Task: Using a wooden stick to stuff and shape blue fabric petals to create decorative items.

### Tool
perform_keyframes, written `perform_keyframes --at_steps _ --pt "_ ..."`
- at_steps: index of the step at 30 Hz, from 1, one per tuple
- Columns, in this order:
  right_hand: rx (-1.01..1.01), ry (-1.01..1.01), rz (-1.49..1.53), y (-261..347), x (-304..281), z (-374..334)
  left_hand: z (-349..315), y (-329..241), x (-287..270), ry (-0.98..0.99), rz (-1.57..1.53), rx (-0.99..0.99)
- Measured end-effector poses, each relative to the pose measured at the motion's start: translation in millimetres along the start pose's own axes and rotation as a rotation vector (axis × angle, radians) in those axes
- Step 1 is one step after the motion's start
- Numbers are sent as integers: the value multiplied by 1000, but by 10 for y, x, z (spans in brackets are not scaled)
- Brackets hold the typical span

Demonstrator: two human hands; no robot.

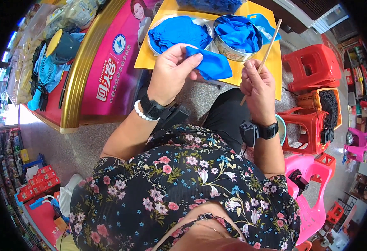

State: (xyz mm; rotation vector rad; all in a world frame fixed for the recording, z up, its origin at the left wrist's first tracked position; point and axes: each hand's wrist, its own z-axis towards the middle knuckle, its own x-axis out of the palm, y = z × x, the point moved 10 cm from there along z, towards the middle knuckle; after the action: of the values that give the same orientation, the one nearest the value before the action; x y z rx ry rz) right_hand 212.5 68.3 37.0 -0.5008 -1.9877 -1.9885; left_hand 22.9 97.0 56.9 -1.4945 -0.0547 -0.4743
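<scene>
My left hand (172, 73) pinches a blue fabric piece (213, 65) between thumb and fingers, its loose end pointing right. A thin wooden stick (271, 42) slants through the closed fingers of my right hand (257, 83), its upper end rising to the right. Behind my left hand, a stack of similar blue pieces (179, 33) fills a pale round tray. To its right stands a round tin (235, 54) with more blue pieces (238, 34) inside. Both containers rest on a yellow table (146, 62).
A clear box of blue pieces (210, 5) and a blue tray (263, 23) sit at the table's far side. Left is a pink counter (98, 62) with a gold edge. Red stools (313, 67) and a pink chair (313, 201) stand on the right.
</scene>
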Motion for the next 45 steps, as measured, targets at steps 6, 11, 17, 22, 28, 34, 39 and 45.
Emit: perform_keyframes --at_steps 6,11,17,22,28,34,39,45 --pt "123 47 -169 -89 214 -62 -24 14 213 102 60 -10" --pt "135 20 -131 -169 116 -79 -34 29 96 83 -75 -104" --pt "139 28 -42 -204 134 -91 -110 93 318 256 -145 -81" --pt "-57 -29 -188 -41 166 -136 -145 223 404 225 -169 -169" --pt "-136 -50 -195 -7 149 -149 -149 301 416 233 -182 -140" --pt "-201 -59 -276 57 220 -207 -106 386 320 142 -242 -189" --pt "-289 -70 -308 93 200 -206 -119 385 264 77 -100 -164" --pt "-269 -64 -327 125 163 -181 -36 218 199 86 -341 -175"
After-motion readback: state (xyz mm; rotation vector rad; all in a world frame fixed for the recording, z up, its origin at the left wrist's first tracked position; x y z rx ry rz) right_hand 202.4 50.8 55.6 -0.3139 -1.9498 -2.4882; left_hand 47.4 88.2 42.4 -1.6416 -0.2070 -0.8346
